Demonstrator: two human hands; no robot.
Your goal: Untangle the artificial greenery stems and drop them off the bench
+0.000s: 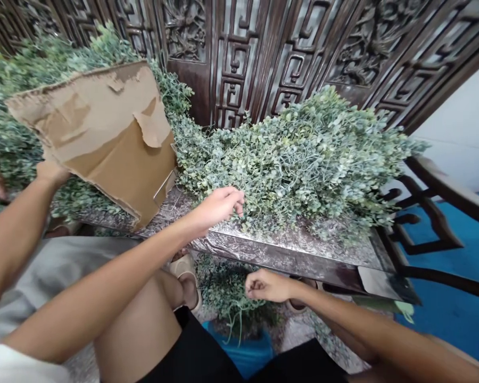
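A big heap of artificial green foliage (303, 159) lies on a dark, worn table (287, 255). My left hand (219, 205) reaches over the table's front edge, and its fingers are pinched together on sprigs at the near side of the heap. My right hand (267, 284) is lower, under the table edge, closed in a fist. It touches a smaller bunch of the same foliage (223, 292) that sits in a blue container (243, 356) between my knees. What the fist holds is hidden.
Another person's arm (19, 223) comes in at the far left, with its hand behind a torn cardboard sheet (107, 138) that leans on more foliage. Carved dark wooden screens (239, 58) stand behind. A wooden chair (435, 213) and blue floor are on the right.
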